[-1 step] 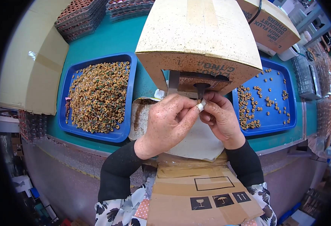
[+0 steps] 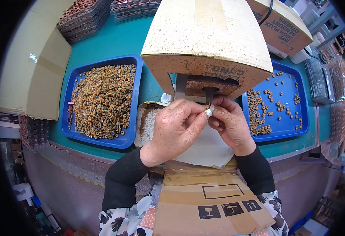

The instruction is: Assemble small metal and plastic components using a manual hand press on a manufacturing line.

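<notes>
My left hand [image 2: 177,125] pinches a small copper-coloured wire-wound coil [image 2: 208,106] between thumb and fingertips. Closed around the same coil from the other side is my right hand [image 2: 230,122]. The coil sits just under the tip of a dark tapered metal spindle [image 2: 209,93] that sticks out of the cardboard housing [image 2: 208,35]. White tape [image 2: 209,111] is wrapped round a digit between the hands. Brown specks cover my fingers. The fingertips hide part of the coil.
Left of my hands stands a blue tray [image 2: 138,84] heaped with small wound ring coils. Another blue tray [image 2: 288,104], at the right, holds scattered coils. A cardboard sheet [image 2: 215,208] covers my lap. Stacked clear trays [image 2: 84,19] stand at the back left.
</notes>
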Motion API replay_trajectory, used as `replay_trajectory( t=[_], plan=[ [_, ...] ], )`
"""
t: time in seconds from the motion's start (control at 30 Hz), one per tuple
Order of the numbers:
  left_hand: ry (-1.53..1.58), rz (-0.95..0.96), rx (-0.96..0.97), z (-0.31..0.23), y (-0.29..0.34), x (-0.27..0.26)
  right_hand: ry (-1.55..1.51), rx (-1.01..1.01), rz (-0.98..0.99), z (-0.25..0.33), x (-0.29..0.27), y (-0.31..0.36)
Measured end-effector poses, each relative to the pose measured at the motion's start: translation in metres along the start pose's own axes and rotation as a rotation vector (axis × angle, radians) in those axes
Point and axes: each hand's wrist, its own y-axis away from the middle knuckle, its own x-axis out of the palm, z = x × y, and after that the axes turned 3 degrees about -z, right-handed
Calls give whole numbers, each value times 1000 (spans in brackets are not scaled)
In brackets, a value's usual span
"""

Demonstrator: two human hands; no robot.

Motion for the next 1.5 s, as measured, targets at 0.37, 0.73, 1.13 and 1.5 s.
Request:
replay_trajectory(
  t=[0.37,0.73,1.13,1.5],
  plan=[
    [459,52,-472,13,3,0,-62,76,101,-3,1,0],
    [469,291,-531,22,6,-8,-186,140,128,-9,-5,-4],
    [-180,247,176,35,5,-8,-137,172,144,-5,-4,-5],
    [-77,26,-39,24,10,-2,-53,147,97,-9,-7,-3]
  ],
)
